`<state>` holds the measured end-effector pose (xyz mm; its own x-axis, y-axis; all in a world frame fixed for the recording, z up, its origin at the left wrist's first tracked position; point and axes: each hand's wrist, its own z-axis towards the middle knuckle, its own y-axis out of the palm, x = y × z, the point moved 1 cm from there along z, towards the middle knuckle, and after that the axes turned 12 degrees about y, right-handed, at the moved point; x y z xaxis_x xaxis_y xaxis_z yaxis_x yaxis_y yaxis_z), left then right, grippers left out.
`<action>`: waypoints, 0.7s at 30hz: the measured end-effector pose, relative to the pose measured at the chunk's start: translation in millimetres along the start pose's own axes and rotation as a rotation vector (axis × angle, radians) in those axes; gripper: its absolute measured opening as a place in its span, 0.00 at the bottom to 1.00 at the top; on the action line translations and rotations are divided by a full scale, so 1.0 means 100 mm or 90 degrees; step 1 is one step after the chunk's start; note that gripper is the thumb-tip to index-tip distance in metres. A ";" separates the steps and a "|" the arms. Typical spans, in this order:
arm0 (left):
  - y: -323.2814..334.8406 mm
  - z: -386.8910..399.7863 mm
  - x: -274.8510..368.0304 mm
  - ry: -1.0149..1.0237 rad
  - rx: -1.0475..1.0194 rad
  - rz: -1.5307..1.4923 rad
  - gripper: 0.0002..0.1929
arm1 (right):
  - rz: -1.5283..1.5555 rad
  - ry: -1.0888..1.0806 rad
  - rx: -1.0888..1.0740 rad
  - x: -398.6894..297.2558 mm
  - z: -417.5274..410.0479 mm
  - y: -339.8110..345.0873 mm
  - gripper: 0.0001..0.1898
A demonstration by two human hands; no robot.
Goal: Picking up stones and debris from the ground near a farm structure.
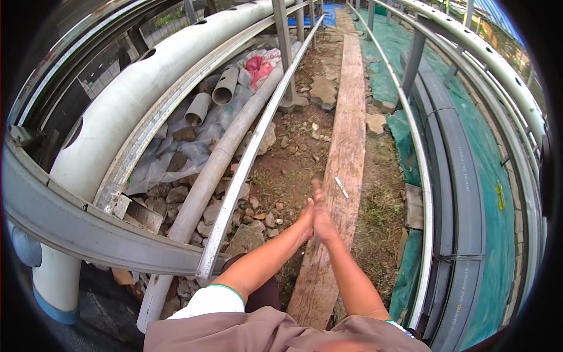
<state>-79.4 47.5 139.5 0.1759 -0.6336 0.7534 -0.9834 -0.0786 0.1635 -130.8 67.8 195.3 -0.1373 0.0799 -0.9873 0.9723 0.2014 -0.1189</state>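
Observation:
My left hand (307, 215) and my right hand (324, 222) meet palm to palm in front of me, with fingers stretched forward and partly blurred. I see nothing held in either one. Below them runs a long, weathered wooden plank (347, 132), laid over bare soil. A small, thin white stick-like object (341, 187) lies on the plank, just ahead and to the right of my fingers; its exact kind is unclear.
A metal rail (246, 167) flanks the plank at left, another rail (415, 149) at right. Rubble (246, 240) and a grey pipe (220, 154) lie left. A large white pipe with holes (118, 97) stands beyond. Bundled grey PVC gutters (457, 167) rest on green sheeting (492, 246).

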 end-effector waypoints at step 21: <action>0.14 -0.63 0.31 0.008 -0.015 -0.227 0.40 | -0.693 0.220 0.130 -0.29 -0.68 -2.42 0.36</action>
<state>-84.5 75.2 205.1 0.5090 -0.5593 0.6543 -0.8585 -0.2754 0.4325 -374.7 83.5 259.5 -0.9337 0.2305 -0.2738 0.3155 0.1686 -0.9338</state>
